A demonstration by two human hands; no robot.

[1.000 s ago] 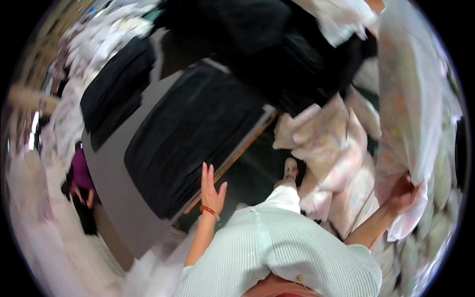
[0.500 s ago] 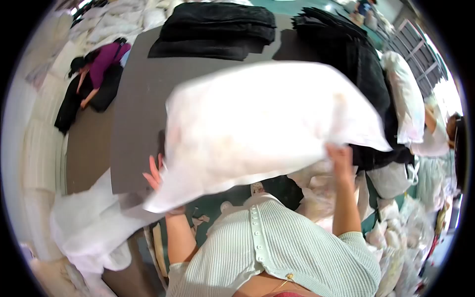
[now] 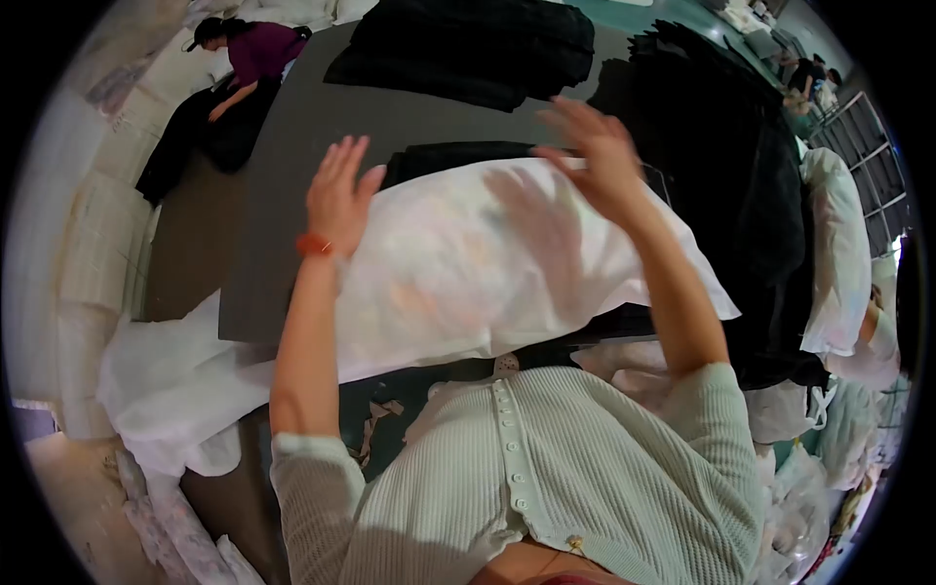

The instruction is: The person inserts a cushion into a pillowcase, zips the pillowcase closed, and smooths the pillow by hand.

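Fingers spread, grasping nothing: left hand beside the left end of a plump white fabric sack, right hand above it. Sack lies over folded black cloth on flat grey table.

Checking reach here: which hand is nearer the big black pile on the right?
Right: the right hand is just left of the big black pile; the left hand is farther left.
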